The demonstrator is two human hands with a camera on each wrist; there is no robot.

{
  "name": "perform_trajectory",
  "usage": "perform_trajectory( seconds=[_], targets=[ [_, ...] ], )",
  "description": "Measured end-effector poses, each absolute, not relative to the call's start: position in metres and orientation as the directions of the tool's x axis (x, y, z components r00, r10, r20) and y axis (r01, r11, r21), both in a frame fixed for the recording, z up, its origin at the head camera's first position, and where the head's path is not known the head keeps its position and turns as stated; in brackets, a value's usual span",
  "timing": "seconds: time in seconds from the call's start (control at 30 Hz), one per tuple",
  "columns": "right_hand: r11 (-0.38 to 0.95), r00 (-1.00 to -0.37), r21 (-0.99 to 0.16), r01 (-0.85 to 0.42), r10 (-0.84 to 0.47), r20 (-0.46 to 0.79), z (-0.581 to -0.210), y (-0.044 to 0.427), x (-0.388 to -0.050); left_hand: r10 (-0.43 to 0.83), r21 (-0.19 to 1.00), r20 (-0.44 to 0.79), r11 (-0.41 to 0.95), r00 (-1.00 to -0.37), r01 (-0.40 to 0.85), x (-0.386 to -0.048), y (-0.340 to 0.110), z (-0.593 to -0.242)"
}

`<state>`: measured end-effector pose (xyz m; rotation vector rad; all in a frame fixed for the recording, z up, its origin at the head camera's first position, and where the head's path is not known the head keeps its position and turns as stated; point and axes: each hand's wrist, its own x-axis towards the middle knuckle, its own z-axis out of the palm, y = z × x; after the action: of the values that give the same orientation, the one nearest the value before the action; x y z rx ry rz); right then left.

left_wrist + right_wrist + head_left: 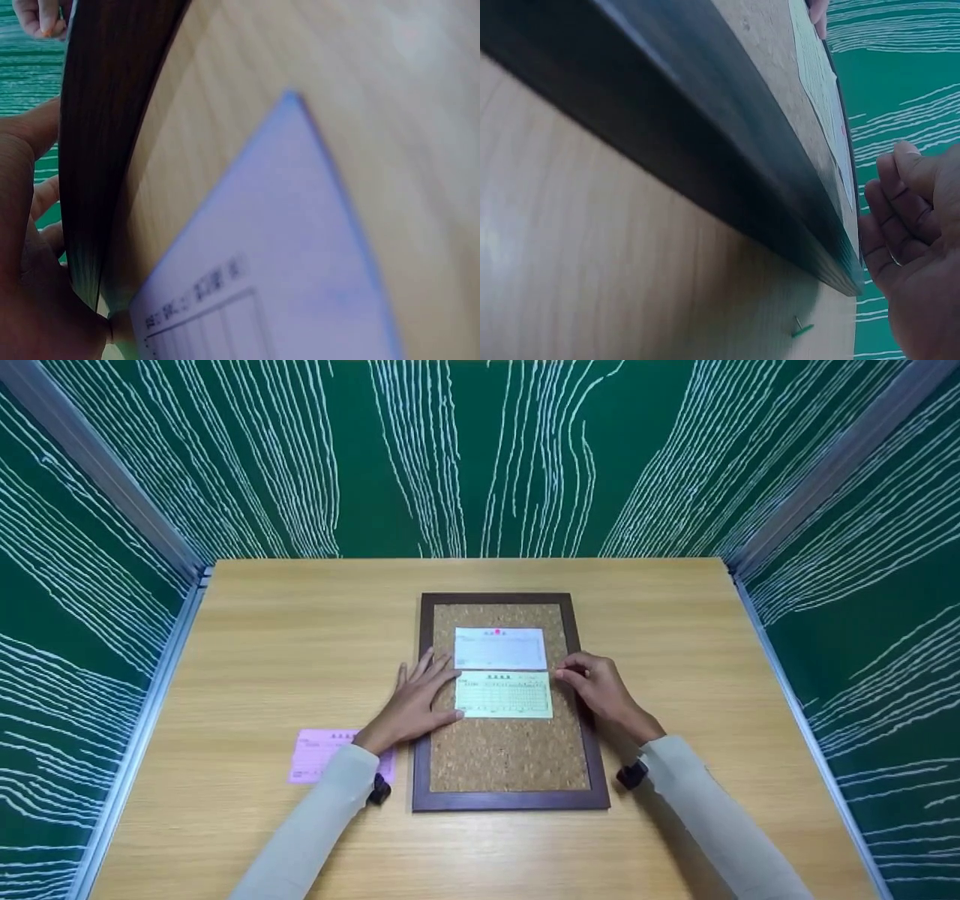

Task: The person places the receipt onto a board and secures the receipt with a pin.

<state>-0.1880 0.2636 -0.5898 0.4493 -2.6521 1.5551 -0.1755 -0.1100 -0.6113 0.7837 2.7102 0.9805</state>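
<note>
Light-grey sleeves flank brown-framed cork board; pale-green paper slip on it, long axis crosswise. Spread left hand touches left edge; right hand, just off upper-right corner, pinches something tiny, orange.

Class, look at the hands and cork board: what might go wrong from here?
The green paper shows no pin, so it might slide if the left hand lifts.
The left sleeve crosses the pink paper and may drag it.
The loose green pin on the table could prick a finger.
</note>
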Motion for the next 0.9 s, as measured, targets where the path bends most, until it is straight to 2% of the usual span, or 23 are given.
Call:
perform_trajectory(
  seconds=[0.23,0.9],
  targets=[
    [0.448,-0.954,-0.860,-0.246,-0.267,0.135,-0.592,0.255,-0.189,0.519,0.643,0.048,0.638,-0.854,0.424,-0.175,-0.110,-0.610],
    [0.471,-0.933,-0.828,-0.304,-0.323,0.159,-0.590,0.232,-0.197,0.522,0.640,0.057,0.635,-0.851,0.433,-0.175,-0.110,-0.608]
  ],
)
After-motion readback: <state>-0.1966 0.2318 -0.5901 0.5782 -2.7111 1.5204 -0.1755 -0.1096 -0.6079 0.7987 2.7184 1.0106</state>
